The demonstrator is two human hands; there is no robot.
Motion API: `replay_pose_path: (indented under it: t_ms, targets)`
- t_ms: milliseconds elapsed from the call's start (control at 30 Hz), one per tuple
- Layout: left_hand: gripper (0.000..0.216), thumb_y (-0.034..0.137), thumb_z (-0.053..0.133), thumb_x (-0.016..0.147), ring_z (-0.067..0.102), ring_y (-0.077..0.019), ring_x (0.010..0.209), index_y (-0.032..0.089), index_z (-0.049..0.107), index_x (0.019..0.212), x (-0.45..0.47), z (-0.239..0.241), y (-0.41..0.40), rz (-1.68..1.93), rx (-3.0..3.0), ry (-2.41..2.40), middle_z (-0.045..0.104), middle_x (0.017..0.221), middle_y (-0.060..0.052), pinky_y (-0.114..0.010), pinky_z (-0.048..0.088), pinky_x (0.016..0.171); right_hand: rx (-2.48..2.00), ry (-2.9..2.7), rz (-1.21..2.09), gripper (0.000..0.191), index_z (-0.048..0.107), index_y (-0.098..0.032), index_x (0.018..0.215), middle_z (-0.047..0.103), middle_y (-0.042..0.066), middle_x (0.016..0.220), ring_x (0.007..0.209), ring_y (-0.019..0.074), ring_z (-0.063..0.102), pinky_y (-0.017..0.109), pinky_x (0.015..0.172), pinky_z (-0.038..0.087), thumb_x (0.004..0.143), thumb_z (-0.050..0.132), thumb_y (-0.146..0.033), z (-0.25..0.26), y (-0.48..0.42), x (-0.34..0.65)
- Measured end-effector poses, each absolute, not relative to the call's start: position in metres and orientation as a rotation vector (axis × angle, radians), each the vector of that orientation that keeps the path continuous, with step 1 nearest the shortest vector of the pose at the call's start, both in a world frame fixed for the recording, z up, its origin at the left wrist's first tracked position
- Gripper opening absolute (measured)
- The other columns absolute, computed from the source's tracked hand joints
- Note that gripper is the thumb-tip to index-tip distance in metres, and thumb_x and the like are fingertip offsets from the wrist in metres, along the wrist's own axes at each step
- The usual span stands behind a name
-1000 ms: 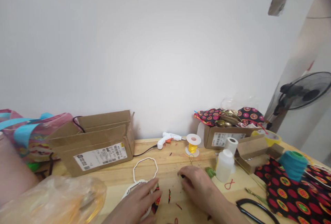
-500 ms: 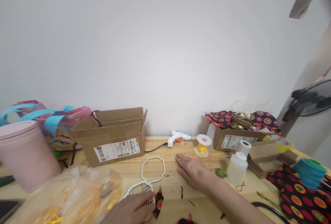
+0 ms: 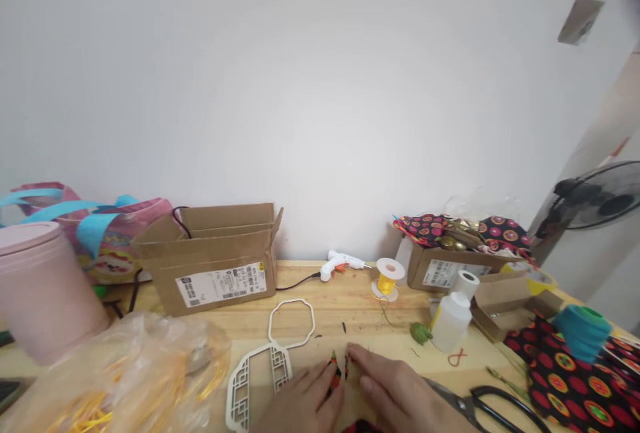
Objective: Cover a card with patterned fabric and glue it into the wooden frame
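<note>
My left hand [image 3: 307, 398] lies on the wooden table with its fingers stretched out, over a dark scrap of patterned fabric [image 3: 335, 374] that is partly covered. Opposite it, my right hand [image 3: 400, 390] rests with extended fingers, its fingertips touching or close to a thin fabric sliver [image 3: 347, 366]. The two hands nearly meet. Left of them lies a white lattice-work frame [image 3: 239, 386], with a plain white ring frame [image 3: 313, 320] just beyond. Black-handled scissors [image 3: 473, 403] lie partly behind my right forearm. More dark fabric shows at the bottom edge.
A cardboard box [image 3: 225, 253], a white glue gun [image 3: 345, 262] and a yellow thread spool [image 3: 386, 283] stand along the wall. To the right are a white bottle [image 3: 451, 323], blue thread [image 3: 583, 333] and patterned cloth [image 3: 570, 386]. A plastic bag [image 3: 145, 366] lies left.
My right hand has come back toward me and my left hand has moved right, off the lattice frame and onto the fabric scrap. The scissors show more now.
</note>
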State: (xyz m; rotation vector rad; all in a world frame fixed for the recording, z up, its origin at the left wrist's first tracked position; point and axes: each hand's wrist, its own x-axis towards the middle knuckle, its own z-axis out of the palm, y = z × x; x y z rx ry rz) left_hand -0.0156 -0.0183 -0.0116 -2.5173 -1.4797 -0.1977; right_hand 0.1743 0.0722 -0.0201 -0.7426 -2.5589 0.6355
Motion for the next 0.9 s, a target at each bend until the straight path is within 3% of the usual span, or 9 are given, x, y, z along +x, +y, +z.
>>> replay_pose_path:
  t_ms: [67, 200, 300, 400, 467, 633, 800, 900]
  targets:
    - [0.032, 0.020, 0.055, 0.073, 0.062, -0.0276, 0.092, 0.010, 0.061, 0.104, -0.012, -0.008, -0.014, -0.248, -2.507, -1.609, 0.064, 0.106, -0.017, -0.034, 0.052, 0.076, -0.769, -2.514, 0.645, 0.037, 0.044, -0.025, 0.124, 0.056, 0.006, 0.121, 0.108, 0.0184, 0.053, 0.031, 0.092, 0.043, 0.088, 0.038, -0.029, -0.013, 0.078, 0.166]
    - [0.041, 0.010, 0.046, 0.074, 0.055, -0.0301, 0.103, 0.005, 0.052, 0.114, -0.015, -0.004, -0.009, -0.257, -2.387, -1.881, 0.055, 0.117, -0.021, -0.039, 0.048, 0.083, -0.704, -2.577, 0.601, 0.036, 0.049, -0.016, 0.120, 0.054, 0.012, 0.122, 0.111, 0.0225, 0.050, 0.037, 0.094, 0.039, 0.087, 0.037, -0.022, -0.001, 0.092, 0.147]
    - [0.042, 0.011, 0.048, 0.072, 0.053, -0.0319, 0.104, 0.002, 0.053, 0.113, -0.013, -0.007, -0.007, -0.267, -2.421, -1.899, 0.054, 0.116, -0.023, -0.041, 0.047, 0.083, -0.606, -2.647, 0.617, 0.036, 0.053, -0.013, 0.116, 0.053, 0.013, 0.123, 0.113, 0.0235, 0.048, 0.036, 0.096, 0.036, 0.083, 0.042, -0.018, 0.002, 0.089, 0.144]
    - [0.041, 0.013, 0.050, 0.072, 0.055, -0.0239, 0.103, 0.011, 0.055, 0.112, -0.010, -0.013, -0.004, -0.310, -2.527, -1.803, 0.058, 0.115, -0.014, -0.031, 0.046, 0.086, -0.523, -2.677, 0.685, 0.035, 0.051, -0.023, 0.118, 0.058, 0.004, 0.118, 0.105, 0.0155, 0.054, 0.025, 0.091, 0.041, 0.086, 0.038, -0.017, 0.002, 0.080, 0.157]
    - [0.038, 0.013, 0.049, 0.073, 0.057, -0.0212, 0.102, 0.015, 0.057, 0.111, -0.009, -0.016, -0.004, -0.352, -2.551, -1.776, 0.059, 0.114, -0.011, -0.029, 0.045, 0.086, -0.597, -2.619, 0.684, 0.033, 0.051, -0.025, 0.118, 0.061, 0.003, 0.114, 0.101, 0.0152, 0.057, 0.025, 0.088, 0.044, 0.088, 0.036, -0.021, 0.000, 0.079, 0.169]
    - [0.040, 0.011, 0.044, 0.075, 0.053, -0.0234, 0.107, 0.016, 0.055, 0.113, -0.021, -0.020, -0.004, -0.434, -2.393, -1.874, 0.057, 0.118, -0.011, -0.035, 0.044, 0.089, -0.740, -2.584, 0.558, 0.036, 0.048, -0.017, 0.122, 0.051, 0.009, 0.125, 0.114, 0.0203, 0.047, 0.033, 0.097, 0.036, 0.088, 0.037, -0.025, -0.013, 0.086, 0.180]
    - [0.039, 0.018, 0.035, 0.080, 0.050, -0.0241, 0.110, 0.013, 0.055, 0.114, -0.039, -0.023, -0.008, -0.283, -2.246, -2.014, 0.053, 0.121, -0.012, -0.037, 0.043, 0.090, -0.837, -2.521, 0.632, 0.030, 0.056, -0.023, 0.111, 0.065, 0.003, 0.105, 0.096, 0.0171, 0.059, 0.027, 0.084, 0.047, 0.089, 0.035, -0.026, -0.008, 0.083, 0.178]
    - [0.041, 0.023, 0.034, 0.081, 0.047, -0.0244, 0.113, 0.012, 0.052, 0.116, -0.047, -0.022, -0.009, -0.283, -2.185, -2.140, 0.049, 0.125, -0.012, -0.040, 0.041, 0.092, -0.891, -2.490, 0.576, 0.032, 0.056, -0.018, 0.111, 0.061, 0.008, 0.112, 0.102, 0.0195, 0.056, 0.030, 0.089, 0.044, 0.090, 0.033, -0.026, -0.009, 0.085, 0.179]
